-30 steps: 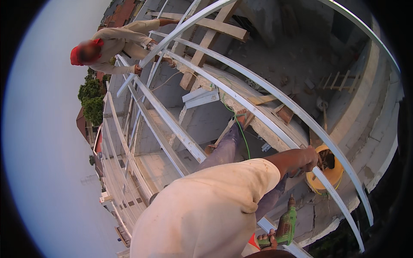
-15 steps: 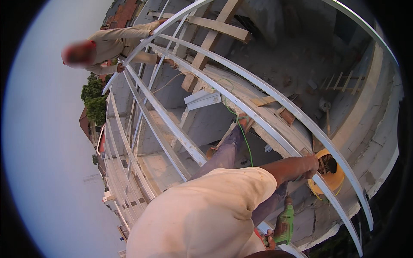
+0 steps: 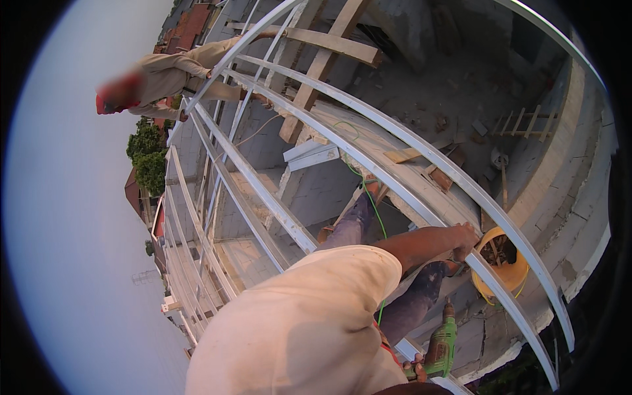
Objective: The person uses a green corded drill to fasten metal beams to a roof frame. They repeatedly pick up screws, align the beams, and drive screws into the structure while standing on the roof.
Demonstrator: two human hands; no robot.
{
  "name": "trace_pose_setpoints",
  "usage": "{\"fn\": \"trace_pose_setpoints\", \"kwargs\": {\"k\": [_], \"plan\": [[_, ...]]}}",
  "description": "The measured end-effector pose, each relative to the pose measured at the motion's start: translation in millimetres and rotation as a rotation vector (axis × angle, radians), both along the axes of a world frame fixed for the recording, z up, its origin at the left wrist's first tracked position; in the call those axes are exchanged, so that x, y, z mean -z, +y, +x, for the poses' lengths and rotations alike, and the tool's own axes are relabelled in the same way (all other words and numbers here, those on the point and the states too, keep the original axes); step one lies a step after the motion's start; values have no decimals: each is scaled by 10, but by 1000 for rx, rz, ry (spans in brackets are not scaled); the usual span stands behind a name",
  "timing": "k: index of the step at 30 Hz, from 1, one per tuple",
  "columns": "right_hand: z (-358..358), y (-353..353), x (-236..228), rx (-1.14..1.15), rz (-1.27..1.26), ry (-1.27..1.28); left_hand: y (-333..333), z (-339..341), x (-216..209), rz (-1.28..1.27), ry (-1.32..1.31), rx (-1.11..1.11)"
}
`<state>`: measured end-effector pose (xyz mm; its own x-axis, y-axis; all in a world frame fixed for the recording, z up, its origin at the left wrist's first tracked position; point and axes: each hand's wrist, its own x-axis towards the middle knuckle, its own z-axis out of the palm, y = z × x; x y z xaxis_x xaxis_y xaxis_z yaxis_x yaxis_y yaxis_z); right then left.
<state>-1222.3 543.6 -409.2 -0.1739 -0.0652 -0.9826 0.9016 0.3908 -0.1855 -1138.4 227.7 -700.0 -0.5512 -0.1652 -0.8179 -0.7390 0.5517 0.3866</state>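
My left hand point(image 3: 466, 240) is closed around a long silver metal beam point(image 3: 395, 182) that curves across the view; whether a small piece is also in its fingers I cannot tell. Low in the picture, my right hand point(image 3: 415, 368) grips a green power drill point(image 3: 440, 347), its chuck pointing up, away from me. The drill is beside the lower stretch of metal framing, below the left hand. My legs point(image 3: 355, 220) straddle between the beams, and a green cord point(image 3: 380, 224) runs past one of them.
A co-worker point(image 3: 161, 76) at upper left holds another metal beam. A yellow bucket point(image 3: 515, 273) stands beside my left hand. Wooden planks point(image 3: 322, 69) cross near the top. Past the block wall lies a deep drop to a rubble-strewn floor point(image 3: 454, 85); a wooden ladder point(image 3: 526, 124) is there.
My left hand has shifted slightly left and up along the beam. The drill in my right hand has moved a little to the right. The co-worker's head and arms have shifted slightly.
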Motion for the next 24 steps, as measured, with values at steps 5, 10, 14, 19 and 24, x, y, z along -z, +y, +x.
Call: {"fn": "trace_pose_setpoints", "kwargs": {"k": [5, 10, 14, 19, 24], "plan": [[54, -18, -119, 48, 4, -5, -353, 281, -148, 111, -72, 258], [100, 110, -86, 142, 27, -16, -454, 378, -99, 40, 84, 351], [-26, -51, -182, 111, -40, 45, -385, 469, -114, -27, 119, 174], [80, 76, -172, 170, -109, 14, -440, 414, -212, 55, 86, 144], [174, 175, -90, 195, -87, 18, -633, 430, -53, 275, -13, 0]]}}
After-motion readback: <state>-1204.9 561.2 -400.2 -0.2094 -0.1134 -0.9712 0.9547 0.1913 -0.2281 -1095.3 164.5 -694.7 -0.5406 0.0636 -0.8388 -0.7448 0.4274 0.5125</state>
